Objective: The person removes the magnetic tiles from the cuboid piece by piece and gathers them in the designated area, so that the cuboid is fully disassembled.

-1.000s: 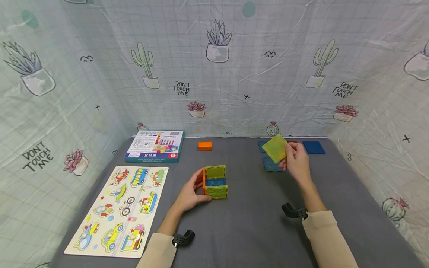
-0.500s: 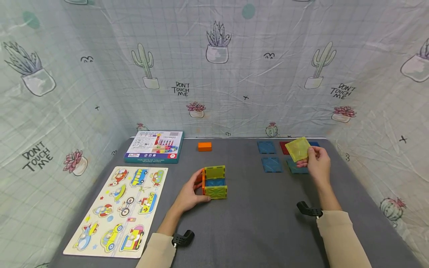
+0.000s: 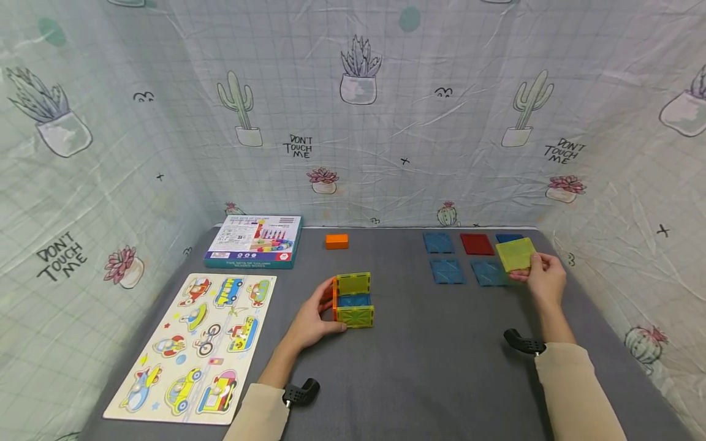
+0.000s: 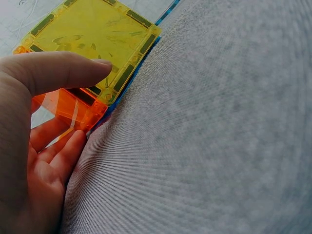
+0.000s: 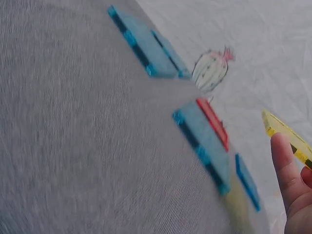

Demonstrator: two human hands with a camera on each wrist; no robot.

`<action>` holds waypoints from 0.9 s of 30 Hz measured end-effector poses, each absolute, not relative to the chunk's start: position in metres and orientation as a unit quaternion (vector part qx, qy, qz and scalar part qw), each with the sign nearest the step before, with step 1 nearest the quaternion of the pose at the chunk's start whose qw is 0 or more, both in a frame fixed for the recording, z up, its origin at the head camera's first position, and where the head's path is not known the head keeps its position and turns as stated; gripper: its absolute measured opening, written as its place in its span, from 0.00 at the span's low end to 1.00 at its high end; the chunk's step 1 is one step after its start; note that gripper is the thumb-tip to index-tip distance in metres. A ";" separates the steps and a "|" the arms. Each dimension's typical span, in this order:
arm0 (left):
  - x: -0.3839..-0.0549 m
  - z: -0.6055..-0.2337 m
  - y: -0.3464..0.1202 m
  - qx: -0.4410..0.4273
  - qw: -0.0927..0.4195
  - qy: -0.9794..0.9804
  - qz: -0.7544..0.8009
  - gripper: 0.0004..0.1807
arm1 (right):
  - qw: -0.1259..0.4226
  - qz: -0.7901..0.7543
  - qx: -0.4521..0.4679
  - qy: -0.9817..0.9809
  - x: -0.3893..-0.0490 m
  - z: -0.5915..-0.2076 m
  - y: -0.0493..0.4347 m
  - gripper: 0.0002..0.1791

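Note:
My left hand (image 3: 311, 320) holds a small open-topped box of magnetic tiles (image 3: 355, 316) on the table. It has yellow tiles front and back, an orange one on the left and a blue bottom. In the left wrist view the thumb lies on the yellow tile (image 4: 97, 34) and the other fingers are by the orange tile (image 4: 63, 105). At the right, my right hand (image 3: 547, 283) pinches a loose yellow magnetic tile (image 3: 515, 253) by its edge, raised above the table. Under and behind it lie several blue tiles (image 3: 447, 271) and a red tile (image 3: 477, 244).
An orange block (image 3: 337, 241) sits near the table's back edge. A flat printed cardboard box (image 3: 254, 242) stands at the back left, with a wooden vehicle puzzle board (image 3: 190, 349) in front of it. A cactus-print cloth (image 3: 358, 153) hangs around the table.
My right hand has moved to the right with the yellow tile, uncovering the red tile and the blue ones. The left hand and the tile box have stayed in place.

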State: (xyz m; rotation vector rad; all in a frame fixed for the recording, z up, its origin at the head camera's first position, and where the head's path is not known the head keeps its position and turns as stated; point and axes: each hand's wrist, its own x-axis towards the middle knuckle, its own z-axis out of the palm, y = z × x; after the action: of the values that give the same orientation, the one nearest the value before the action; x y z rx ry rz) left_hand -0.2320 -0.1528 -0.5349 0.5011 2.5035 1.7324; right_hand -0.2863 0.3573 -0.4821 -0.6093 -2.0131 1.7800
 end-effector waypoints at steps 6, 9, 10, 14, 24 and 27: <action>-0.231 -0.535 -0.152 0.167 0.023 0.808 0.564 0.59 | 0.189 0.675 -0.230 -0.676 -0.284 -0.494 0.371 0.06; -0.231 -0.535 -0.151 0.170 0.023 0.806 0.566 0.58 | 0.186 0.664 -0.241 -0.683 -0.283 -0.498 0.377 0.05; -0.231 -0.535 -0.151 0.170 0.024 0.806 0.567 0.58 | 0.185 0.662 -0.245 -0.684 -0.283 -0.500 0.378 0.06; -0.231 -0.535 -0.150 0.164 0.028 0.808 0.565 0.58 | 0.182 0.649 -0.251 -0.695 -0.283 -0.504 0.385 0.13; -0.232 -0.536 -0.151 0.155 0.032 0.812 0.562 0.59 | 0.139 0.646 -0.261 -0.704 -0.281 -0.509 0.396 0.22; -0.232 -0.536 -0.152 0.154 0.032 0.812 0.562 0.58 | 0.137 0.636 -0.253 -0.716 -0.281 -0.510 0.397 0.25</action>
State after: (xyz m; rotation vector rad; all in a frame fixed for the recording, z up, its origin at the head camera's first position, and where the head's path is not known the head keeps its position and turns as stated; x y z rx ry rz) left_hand -0.2318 -0.1518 -0.5360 0.4733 2.4997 1.7308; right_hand -0.2815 0.3966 -0.5105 -0.7328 -2.0714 1.8406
